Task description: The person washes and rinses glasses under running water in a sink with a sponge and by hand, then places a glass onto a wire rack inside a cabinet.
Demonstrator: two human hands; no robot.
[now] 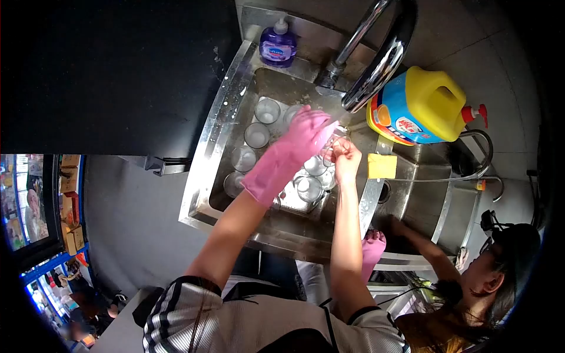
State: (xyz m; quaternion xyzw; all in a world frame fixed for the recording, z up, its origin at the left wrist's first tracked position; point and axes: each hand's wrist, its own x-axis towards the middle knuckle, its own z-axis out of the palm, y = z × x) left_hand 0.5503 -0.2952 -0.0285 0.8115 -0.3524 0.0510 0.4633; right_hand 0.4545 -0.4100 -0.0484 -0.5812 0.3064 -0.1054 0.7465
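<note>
My left hand (307,132), in a long pink rubber glove, is closed around what looks like a clear drinking glass (336,140) above the sink. My bare right hand (346,157) grips the same glass from the right, its fingers bent and close together. Much of the glass is hidden by my fingers. Below both hands, several clear glasses stand in the left sink basin (276,226), among them one glass (256,135) at the left and another glass (308,188) near the front. A white surface shows under them.
A chrome faucet (376,65) arches over the back. Purple soap bottle (278,46) stands back left; a yellow jug (421,106) back right. A yellow sponge (382,166) lies on the divider. A pink glove (372,253) hangs in front. Another person (488,276) reaches into the right basin.
</note>
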